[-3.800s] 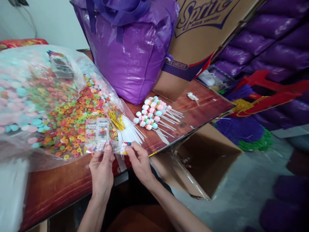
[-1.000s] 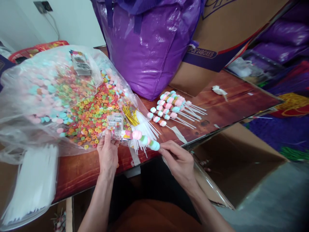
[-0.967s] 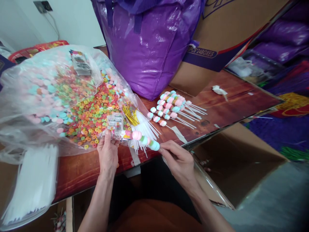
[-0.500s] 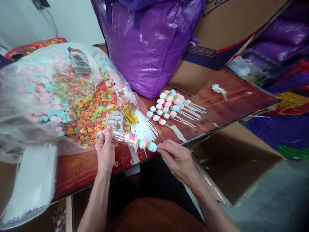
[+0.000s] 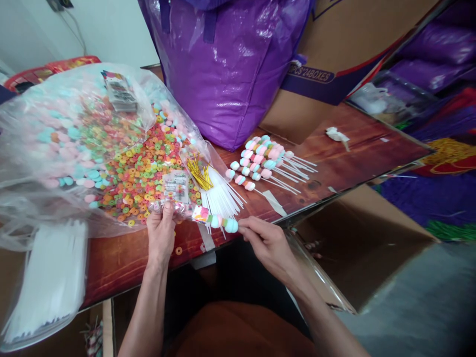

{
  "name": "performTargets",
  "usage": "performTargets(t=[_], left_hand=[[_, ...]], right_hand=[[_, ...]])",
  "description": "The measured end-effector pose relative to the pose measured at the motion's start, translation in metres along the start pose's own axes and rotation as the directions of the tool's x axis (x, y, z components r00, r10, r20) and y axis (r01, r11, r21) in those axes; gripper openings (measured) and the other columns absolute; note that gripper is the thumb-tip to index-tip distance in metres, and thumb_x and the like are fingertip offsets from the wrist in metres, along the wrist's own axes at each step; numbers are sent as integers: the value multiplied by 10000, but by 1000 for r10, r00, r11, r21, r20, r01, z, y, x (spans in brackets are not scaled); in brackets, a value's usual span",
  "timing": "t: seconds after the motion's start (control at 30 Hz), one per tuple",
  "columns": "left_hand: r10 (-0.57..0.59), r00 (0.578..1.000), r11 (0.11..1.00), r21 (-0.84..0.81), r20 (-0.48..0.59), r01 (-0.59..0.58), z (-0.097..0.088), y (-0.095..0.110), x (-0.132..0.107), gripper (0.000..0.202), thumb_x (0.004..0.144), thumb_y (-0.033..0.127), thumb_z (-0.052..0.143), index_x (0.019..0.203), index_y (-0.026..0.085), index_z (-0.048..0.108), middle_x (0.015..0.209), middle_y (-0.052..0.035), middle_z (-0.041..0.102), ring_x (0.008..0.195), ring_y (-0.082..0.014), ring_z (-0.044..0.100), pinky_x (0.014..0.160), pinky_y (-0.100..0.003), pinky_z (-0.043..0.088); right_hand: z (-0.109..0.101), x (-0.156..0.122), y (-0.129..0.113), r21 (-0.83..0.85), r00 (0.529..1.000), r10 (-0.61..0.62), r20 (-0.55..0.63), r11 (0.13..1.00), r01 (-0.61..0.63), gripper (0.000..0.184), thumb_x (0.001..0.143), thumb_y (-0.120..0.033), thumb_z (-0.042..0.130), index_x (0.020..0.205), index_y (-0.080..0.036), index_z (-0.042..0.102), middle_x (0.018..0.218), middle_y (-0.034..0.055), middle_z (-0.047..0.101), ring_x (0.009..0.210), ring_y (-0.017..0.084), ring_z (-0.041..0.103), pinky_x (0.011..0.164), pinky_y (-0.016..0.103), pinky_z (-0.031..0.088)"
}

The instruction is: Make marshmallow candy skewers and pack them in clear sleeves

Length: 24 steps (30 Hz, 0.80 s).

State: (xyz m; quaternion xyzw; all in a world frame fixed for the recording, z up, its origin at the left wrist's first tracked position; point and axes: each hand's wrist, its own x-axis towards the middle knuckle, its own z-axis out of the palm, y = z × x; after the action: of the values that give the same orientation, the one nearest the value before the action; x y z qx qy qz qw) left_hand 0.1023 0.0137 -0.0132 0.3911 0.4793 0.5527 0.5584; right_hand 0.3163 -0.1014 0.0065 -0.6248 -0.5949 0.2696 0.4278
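Currently, between right hand (image 5: 268,245), pinching its near end, and left hand (image 5: 161,235), gripping the clear sleeve (image 5: 181,210) at its far end: one marshmallow skewer (image 5: 231,226), presumably light, soft and easily dented, best held by that near end, not mid-row.

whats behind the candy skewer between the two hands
White sticks and reddish table show around the candy skewer; whatever lies directly behind it is covered.
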Motion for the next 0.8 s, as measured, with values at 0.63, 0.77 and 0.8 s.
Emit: performTargets(t=[0.63, 0.77, 0.8], left_hand=[[-183, 983, 962, -200, 27, 185, 29, 7, -27, 378, 705, 468, 827, 896, 175, 684, 882, -42, 743, 788, -172, 722, 762, -317, 577], [-207, 977, 943, -256, 47, 212, 33, 2, -32, 354, 731, 461, 811, 906, 181, 687, 893, -48, 751, 834, -180, 723, 802, -335, 575], [-207, 977, 937, -275, 52, 213, 33, 1, -32, 341, 738, 460, 806, 898, 182, 688, 895, -46, 751, 838, -177, 721, 808, -334, 575]], right_hand=[[26, 0, -11, -202, 998, -54, -16, 978, 50, 221, 985, -218, 465, 828, -193, 618, 689, -2, 593, 587, 117, 504, 606, 238, 360], [32, 1, -16, -156, 999, 0, -35, 988, -5, 231, 970, -227, 458, 797, -197, 608, 648, -7, 570, 563, 119, 478, 581, 238, 351], [32, 1, -18, -90, 998, 57, -20, 994, -59, 245, 966, -241, 461, 758, -202, 584, 617, -21, 541, 546, 114, 462, 569, 232, 349]])
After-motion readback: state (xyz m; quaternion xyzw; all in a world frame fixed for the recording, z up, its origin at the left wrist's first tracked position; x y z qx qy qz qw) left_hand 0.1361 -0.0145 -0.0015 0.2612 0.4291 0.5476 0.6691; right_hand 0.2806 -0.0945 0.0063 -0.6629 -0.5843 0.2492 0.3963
